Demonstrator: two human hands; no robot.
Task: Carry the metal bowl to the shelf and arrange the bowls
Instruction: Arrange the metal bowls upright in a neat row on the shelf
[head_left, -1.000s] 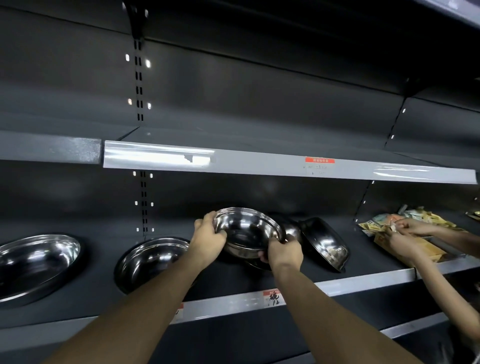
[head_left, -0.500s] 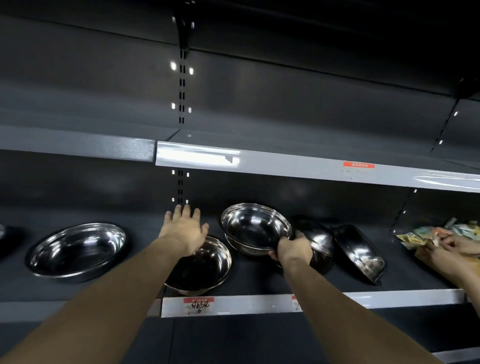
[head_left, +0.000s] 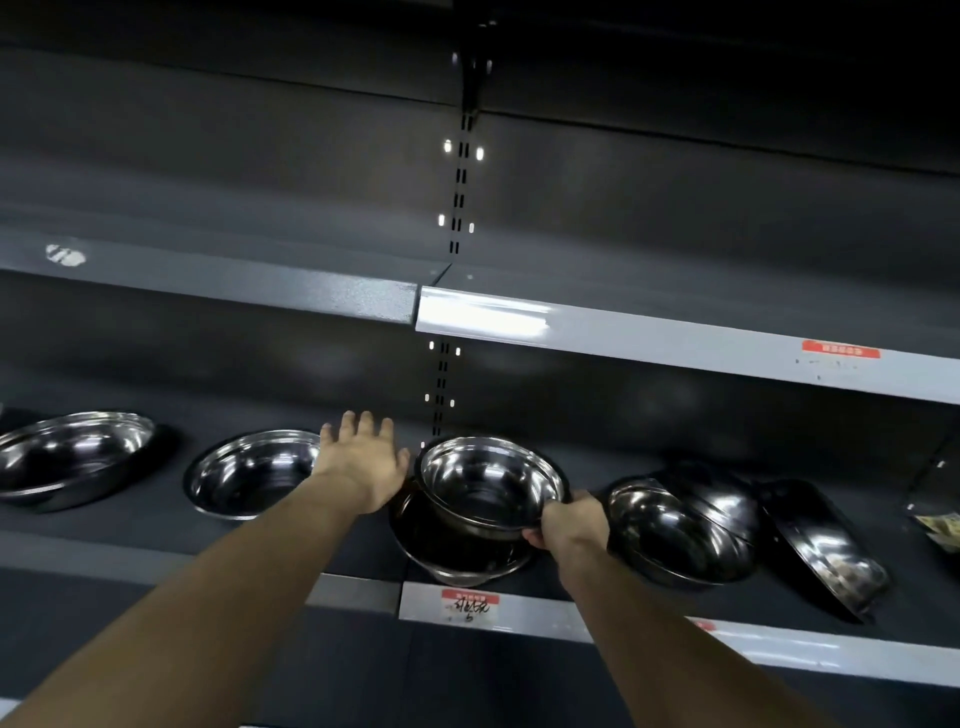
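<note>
With the left hand (head_left: 363, 460) now off the rim and spread flat, holding nothing, only the right hand (head_left: 569, 525) pinches the metal bowl (head_left: 488, 480), tilted over a wider bowl (head_left: 457, 556) on the shelf (head_left: 597, 618). Nesting looks next.

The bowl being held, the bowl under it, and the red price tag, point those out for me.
held bowl (head_left: 485, 483): head view, on its shiny inner bottom.
lower bowl (head_left: 457, 564): head view, on its dark front wall beneath the held one.
red price tag (head_left: 469, 605): head view, on the label's handwritten middle, shelf edge.
</note>
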